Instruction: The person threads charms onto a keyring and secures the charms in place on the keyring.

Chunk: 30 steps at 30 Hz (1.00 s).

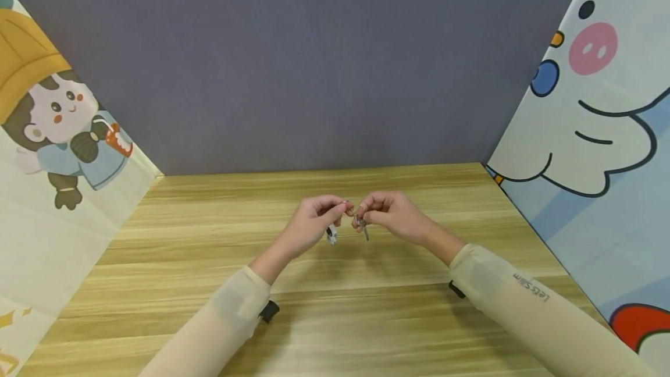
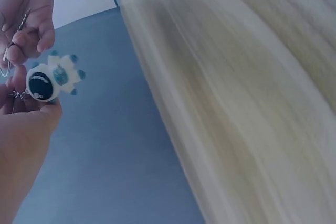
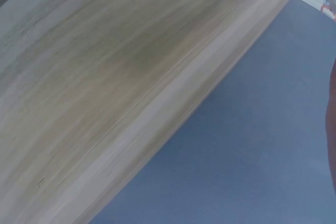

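Over the middle of the table, my left hand (image 1: 313,221) and right hand (image 1: 396,215) meet almost fingertip to fingertip. The left thumb and fingers pinch a keychain by its ring end. From it hangs a small white astronaut charm (image 2: 47,81) with a dark visor and teal patches, joined by a short metal chain (image 2: 19,94). Between my right thumb and fingers is a metal key (image 1: 366,233), its blade pointing down. A thin wire ring (image 2: 6,62) shows between the two hands in the left wrist view. Fingers hide much of the ring and key.
A wood-grain table (image 1: 335,330) spreads below both hands. Behind it stands a plain grey-blue panel (image 1: 314,63), with cartoon-printed panels on the left (image 1: 47,249) and right (image 1: 623,150). The right wrist view shows mostly tabletop and panel.
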### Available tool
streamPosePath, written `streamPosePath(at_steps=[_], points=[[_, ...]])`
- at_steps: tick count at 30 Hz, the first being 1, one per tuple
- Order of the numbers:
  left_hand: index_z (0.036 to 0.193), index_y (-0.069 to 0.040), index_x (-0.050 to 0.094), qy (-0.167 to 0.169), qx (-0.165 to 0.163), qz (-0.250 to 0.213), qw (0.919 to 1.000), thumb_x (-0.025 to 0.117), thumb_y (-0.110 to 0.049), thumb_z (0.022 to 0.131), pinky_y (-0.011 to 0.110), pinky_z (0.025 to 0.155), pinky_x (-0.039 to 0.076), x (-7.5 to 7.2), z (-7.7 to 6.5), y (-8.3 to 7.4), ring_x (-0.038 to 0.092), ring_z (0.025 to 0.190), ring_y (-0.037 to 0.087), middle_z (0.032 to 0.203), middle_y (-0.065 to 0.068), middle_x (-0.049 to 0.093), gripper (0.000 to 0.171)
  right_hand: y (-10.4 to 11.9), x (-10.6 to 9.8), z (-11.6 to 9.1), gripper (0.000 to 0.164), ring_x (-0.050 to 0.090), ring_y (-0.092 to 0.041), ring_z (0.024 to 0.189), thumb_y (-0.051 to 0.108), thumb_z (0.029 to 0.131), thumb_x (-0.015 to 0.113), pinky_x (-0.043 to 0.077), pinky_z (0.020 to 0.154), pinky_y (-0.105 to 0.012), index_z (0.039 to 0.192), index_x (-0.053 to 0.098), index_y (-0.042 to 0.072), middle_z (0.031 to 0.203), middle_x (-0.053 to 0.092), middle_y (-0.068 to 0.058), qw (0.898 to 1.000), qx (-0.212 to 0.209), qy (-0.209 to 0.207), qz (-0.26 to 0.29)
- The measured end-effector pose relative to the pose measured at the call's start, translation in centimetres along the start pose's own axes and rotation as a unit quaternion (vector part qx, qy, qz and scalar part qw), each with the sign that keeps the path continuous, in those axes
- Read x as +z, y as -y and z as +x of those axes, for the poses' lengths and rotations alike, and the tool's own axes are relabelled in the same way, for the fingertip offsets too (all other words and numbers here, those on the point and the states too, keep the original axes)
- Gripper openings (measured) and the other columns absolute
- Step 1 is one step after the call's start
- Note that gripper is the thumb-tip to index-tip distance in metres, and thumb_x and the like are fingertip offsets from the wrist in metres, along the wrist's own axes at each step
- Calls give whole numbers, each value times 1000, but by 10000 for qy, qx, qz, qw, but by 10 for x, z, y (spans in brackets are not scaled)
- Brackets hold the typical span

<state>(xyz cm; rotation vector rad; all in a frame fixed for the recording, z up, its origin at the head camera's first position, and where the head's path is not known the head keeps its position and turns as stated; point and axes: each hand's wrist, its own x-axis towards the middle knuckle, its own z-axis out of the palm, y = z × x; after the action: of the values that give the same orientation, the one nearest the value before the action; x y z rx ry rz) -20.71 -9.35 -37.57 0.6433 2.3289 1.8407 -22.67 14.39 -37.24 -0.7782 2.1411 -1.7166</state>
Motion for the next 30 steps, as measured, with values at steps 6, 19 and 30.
streamPosePath(at_steps=[6, 19, 30], points=[[116, -5, 72, 148, 183, 703, 9972, 50, -14, 114, 24, 64, 53, -1, -3, -6, 62, 81, 19, 102, 14, 74, 24, -1, -1, 0, 14, 77, -14, 92, 1, 102, 63, 64, 91, -29, 107, 72, -8, 102, 78, -18, 9978, -92, -356, -549], [103, -6, 66, 312, 805, 2119, 9735, 46, -10, 114, 24, 62, 51, 6, -4, -10, 58, 69, 11, 83, 5, 69, 23, -15, 2, 8, 15, 69, -8, 68, -11, 89, 69, 56, 60, -24, 91, 71, 4, 80, 78, -5, 8889, -3478, -354, -2960], [100, -5, 64, 364, 1319, 2534, 9576, 50, -8, 112, 21, 57, 47, 10, -4, -11, 50, 61, 3, 81, 7, 70, 18, -13, 3, 5, 14, 64, -5, 66, -8, 87, 71, 52, 59, -17, 92, 69, 6, 79, 77, -3, 8734, -3463, -432, -3398]])
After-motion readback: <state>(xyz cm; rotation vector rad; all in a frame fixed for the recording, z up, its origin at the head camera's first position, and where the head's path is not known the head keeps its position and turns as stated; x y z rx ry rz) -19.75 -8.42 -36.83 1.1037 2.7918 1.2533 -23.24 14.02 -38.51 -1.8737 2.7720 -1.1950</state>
